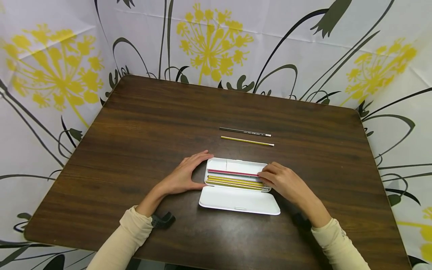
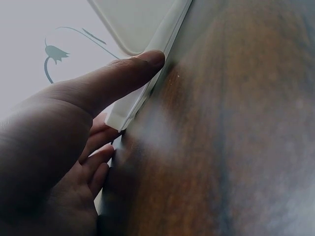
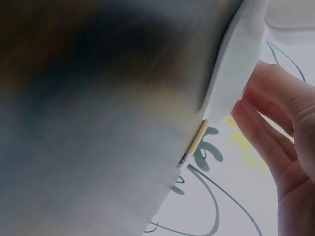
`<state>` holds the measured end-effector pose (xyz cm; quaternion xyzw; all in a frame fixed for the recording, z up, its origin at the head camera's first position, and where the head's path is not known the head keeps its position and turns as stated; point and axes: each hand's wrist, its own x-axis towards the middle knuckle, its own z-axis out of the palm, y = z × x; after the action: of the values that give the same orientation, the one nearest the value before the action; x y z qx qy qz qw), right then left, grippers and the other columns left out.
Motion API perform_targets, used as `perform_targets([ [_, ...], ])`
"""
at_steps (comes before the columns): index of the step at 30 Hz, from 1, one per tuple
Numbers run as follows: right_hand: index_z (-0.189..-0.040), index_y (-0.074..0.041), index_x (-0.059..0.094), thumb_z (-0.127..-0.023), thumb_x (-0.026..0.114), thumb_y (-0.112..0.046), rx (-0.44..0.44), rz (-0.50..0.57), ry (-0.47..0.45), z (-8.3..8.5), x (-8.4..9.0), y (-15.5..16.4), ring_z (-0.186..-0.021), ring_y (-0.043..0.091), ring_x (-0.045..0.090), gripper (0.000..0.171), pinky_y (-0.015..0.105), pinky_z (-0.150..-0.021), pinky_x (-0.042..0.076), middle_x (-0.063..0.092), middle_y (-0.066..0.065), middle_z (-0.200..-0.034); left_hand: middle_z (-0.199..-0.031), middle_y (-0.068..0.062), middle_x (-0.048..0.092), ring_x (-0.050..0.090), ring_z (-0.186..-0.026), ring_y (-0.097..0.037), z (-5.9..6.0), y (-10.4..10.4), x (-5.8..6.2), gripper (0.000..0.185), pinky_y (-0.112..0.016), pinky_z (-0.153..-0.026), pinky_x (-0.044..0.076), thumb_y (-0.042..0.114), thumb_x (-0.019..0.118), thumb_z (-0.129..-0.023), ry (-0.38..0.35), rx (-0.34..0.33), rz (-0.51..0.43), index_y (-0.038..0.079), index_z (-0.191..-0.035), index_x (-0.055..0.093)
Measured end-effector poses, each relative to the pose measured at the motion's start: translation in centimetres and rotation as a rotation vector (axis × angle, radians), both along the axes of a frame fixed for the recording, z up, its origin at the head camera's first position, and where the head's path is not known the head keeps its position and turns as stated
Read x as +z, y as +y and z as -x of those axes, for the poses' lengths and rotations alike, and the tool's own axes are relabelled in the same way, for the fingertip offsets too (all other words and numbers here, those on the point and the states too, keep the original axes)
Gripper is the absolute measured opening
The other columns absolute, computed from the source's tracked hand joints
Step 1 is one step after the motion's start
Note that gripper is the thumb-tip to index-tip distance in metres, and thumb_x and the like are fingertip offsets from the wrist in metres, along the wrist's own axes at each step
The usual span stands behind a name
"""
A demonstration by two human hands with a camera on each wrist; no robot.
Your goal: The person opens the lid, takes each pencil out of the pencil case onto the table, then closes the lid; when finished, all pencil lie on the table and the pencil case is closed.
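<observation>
A: Nearest the camera, what is listed first?

B: Item one: two cream sleeves [image 1: 125,240] entering from the bottom edge, a dark strap at the left wrist. Item two: white pencil case [image 1: 238,202], lying open on the brown worktop [image 1: 135,127], its flat lid toward the person, its tray on the far side.

A: Contents of the tray?

B: Several yellow pencils [image 1: 234,182] lying lengthwise, side by side, in the near part; one red pencil [image 1: 231,173] beyond them, also lengthwise. A bare white strip of tray lies behind that.

A: Hands?

B: Left hand [image 1: 183,174]: at the left end of the case, thumb and fingers spread around the tray's corner. The left wrist view shows the thumb [image 2: 123,76] pressed along the case's white edge, the fingers beneath relaxed; it steadies, it is not clenched. Right hand [image 1: 283,182]: at the right end of the tray, fingertips curled onto the pencil ends. Whether it pinches one pencil I cannot tell; the right wrist view is blurred, showing only fingers [image 3: 275,113] beside the white case.

A: Further out?

B: Loose yellow pencil [image 1: 247,141], well apart from the case, white tip to the right. Just beyond it, parallel, a black pencil [image 1: 245,132]. Last entry: a white curtain [image 1: 216,41] printed with yellow flowers and dark stems, surrounding the worktop.
</observation>
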<state>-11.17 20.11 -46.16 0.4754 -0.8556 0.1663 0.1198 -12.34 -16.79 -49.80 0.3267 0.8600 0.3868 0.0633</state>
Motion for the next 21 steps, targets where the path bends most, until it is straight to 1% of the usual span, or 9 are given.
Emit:
perform_targets([
  [3, -0.1, -0.004, 0.076, -0.075, 0.082, -0.004, -0.01, 0.008, 0.02, 0.0, -0.1, 0.1, -0.086, 0.018, 0.058, 0.026, 0.032, -0.07, 0.051, 0.065, 0.003, -0.091, -0.155, -0.008, 0.033, 0.021, -0.145, -0.02, 0.0, -0.1, 0.0, 0.091, -0.051, -0.105, 0.023, 0.039, 0.084, -0.076, 0.001, 0.006, 0.001, 0.015, -0.151, 0.037],
  [7, -0.099, -0.004, 0.076, -0.074, 0.083, -0.004, -0.013, 0.018, 0.019, 0.1, -0.1, 0.2, -0.084, 0.017, 0.057, 0.027, 0.03, -0.068, 0.051, 0.065, 0.002, -0.09, -0.155, -0.008, 0.032, 0.021, -0.145, -0.021, 0.0, -0.2, 0.1, 0.092, -0.052, -0.105, 0.023, 0.041, 0.084, -0.076, 0.0, 0.008, 0.004, 0.016, -0.151, 0.037],
  [13, -0.097, -0.005, 0.077, -0.072, 0.085, -0.001, -0.024, 0.082, -0.066, 0.2, 0.1, 0.5, -0.083, 0.013, 0.058, 0.027, 0.027, -0.064, 0.051, 0.064, 0.002, -0.091, -0.154, -0.009, 0.034, 0.022, -0.145, -0.023, 0.0, -0.1, -0.2, 0.092, -0.052, -0.105, 0.023, 0.043, 0.084, -0.076, 0.015, 0.003, 0.0, 0.014, -0.151, 0.038],
  [16, -0.097, -0.005, 0.077, -0.072, 0.085, 0.0, -0.026, 0.121, -0.101, 0.4, 0.3, 0.7, -0.083, 0.012, 0.059, 0.027, 0.027, -0.065, 0.051, 0.064, 0.001, -0.093, -0.154, -0.009, 0.034, 0.022, -0.145, -0.022, 0.0, -0.1, -0.1, 0.092, -0.051, -0.105, 0.023, 0.042, 0.084, -0.076, 0.009, 0.0, -0.002, 0.015, -0.151, 0.038],
  [19, -0.097, -0.009, 0.077, -0.071, 0.085, 0.0, -0.039, 0.161, -0.131, 0.8, 0.4, 0.9, -0.084, 0.011, 0.059, 0.028, 0.026, -0.067, 0.05, 0.065, -0.001, -0.094, -0.155, -0.008, 0.034, 0.022, -0.145, -0.02, -0.1, -0.1, 0.0, 0.092, -0.051, -0.105, 0.023, 0.042, 0.084, -0.076, 0.003, -0.002, 0.0, 0.016, -0.151, 0.037],
  [21, -0.097, -0.012, 0.078, -0.071, 0.085, 0.0, -0.06, 0.191, -0.171, 1.1, 0.5, 1.2, -0.085, 0.01, 0.06, 0.029, 0.024, -0.069, 0.048, 0.065, -0.002, -0.094, -0.155, -0.008, 0.033, 0.021, -0.145, -0.019, -0.1, -0.1, 0.0, 0.092, -0.051, -0.105, 0.023, 0.042, 0.084, -0.076, 0.0, 0.001, 0.003, 0.016, -0.151, 0.037],
])
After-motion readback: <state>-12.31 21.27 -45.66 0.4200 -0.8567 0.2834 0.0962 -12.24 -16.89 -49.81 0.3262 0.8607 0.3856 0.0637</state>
